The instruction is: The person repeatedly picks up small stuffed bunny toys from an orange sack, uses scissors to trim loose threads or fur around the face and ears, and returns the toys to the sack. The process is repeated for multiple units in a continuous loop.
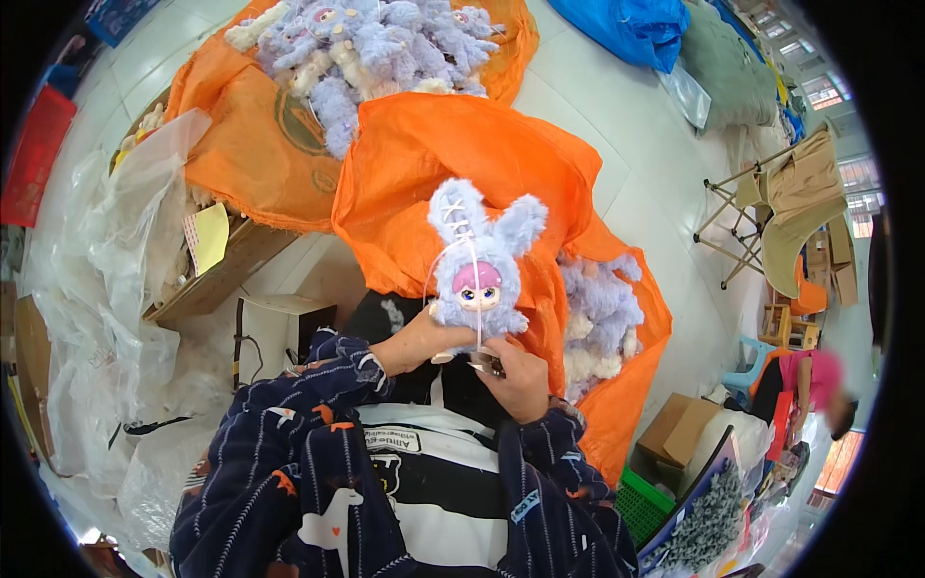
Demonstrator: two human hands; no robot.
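Dark, white-striped jacket (260,491) fills the near side, its sleeves leading out to two bare hands that nearly meet. Just beyond them, directly away from the body, is a pale lilac plush doll (504,252), face up toward the camera, its long axis running from the grip outward so that the two ears point away. The left hand (421,339) is the nearer one to its body, thumb and fingers closed around the lower left part of the fur. The right hand (520,380) sits just below the doll's base, fingers bent in by a small shiny dark item (487,362); whether they pinch it or the doll's edge, I cannot tell. White cord (476,252) criss-crosses the left ear and runs down over the face toward the gap between the hands. Behind the doll spreads an orange sack (482,125); right of the grip lies a heap of similar plush (602,299), and farther beyond is a larger plush pile (385,48).
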